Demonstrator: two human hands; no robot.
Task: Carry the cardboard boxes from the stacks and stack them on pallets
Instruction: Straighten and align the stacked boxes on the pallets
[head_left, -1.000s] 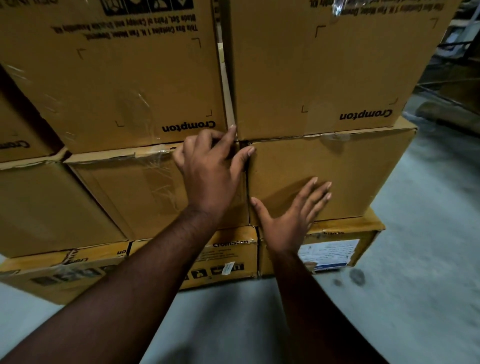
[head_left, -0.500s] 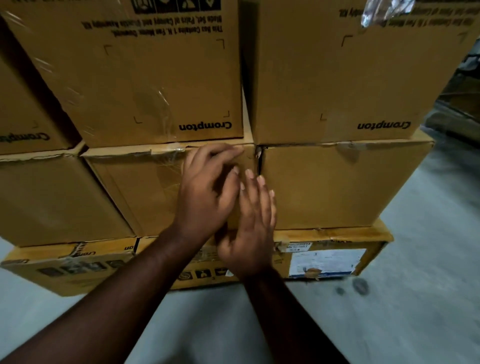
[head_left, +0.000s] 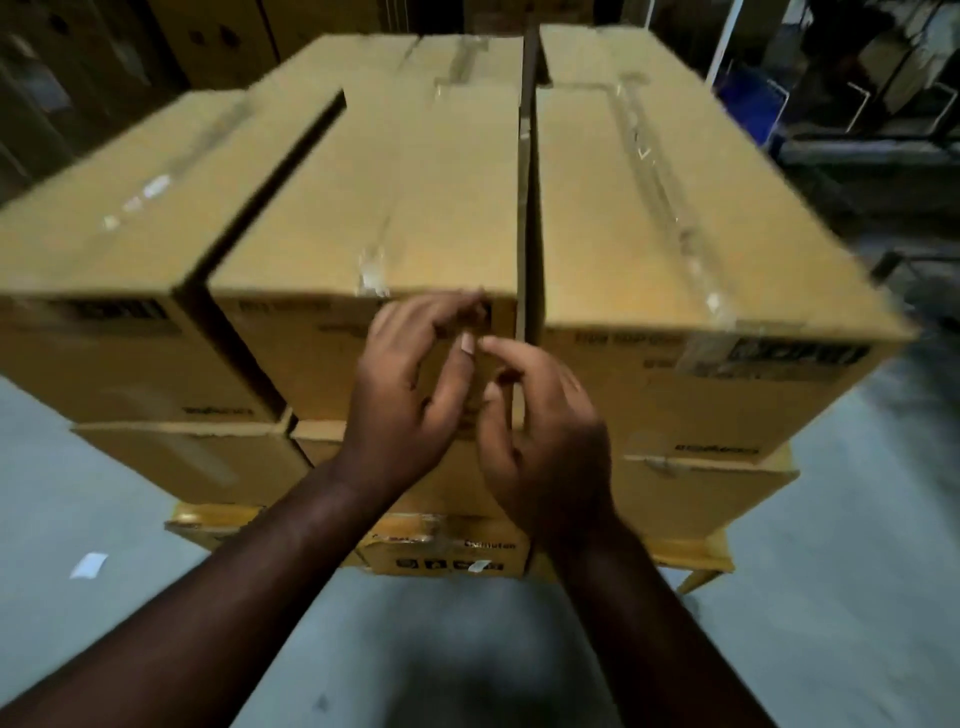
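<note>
**Hands free at the stack, next box not yet lifted**

Left of my grip sits the left box (head_left: 98, 218), a dark gap beside it. My left hand (head_left: 410, 395) and right hand (head_left: 540, 436) hover together, fingers loosely curled, holding nothing, at the front face of the middle box (head_left: 384, 208) (its top tape is peeling at the near edge). Right of my grip lies the right box (head_left: 675, 218), snug alongside. The boxes are blurred, plain brown. I judge plenty of carrying remains.

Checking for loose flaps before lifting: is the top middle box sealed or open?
Sealed, as far as shows. The top middle box has its flaps lying flat, with clear tape along the seam. The picture is blurred, so small tears cannot be told.
</note>
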